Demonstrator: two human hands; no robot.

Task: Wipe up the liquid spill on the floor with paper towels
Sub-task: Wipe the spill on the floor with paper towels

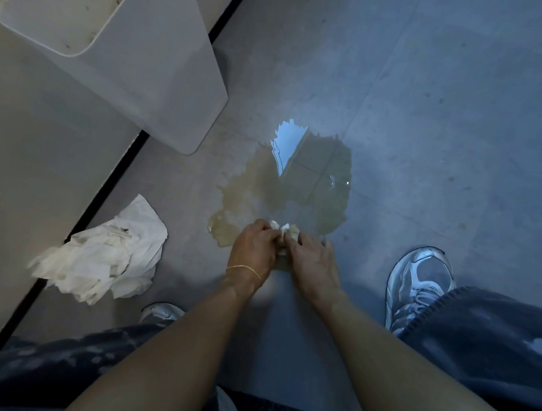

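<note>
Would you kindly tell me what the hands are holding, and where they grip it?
The left hand and right hand each grip one side of a small paper towel wad, at the near edge of the spill.

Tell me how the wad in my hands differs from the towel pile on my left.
The wad is small and bunched tight; the pile is large, loose and spread out. The left hand and right hand both grip the wad at the near edge of the spill; the pile lies untouched on the floor, apart from the spill. Both are crumpled white paper.
</note>
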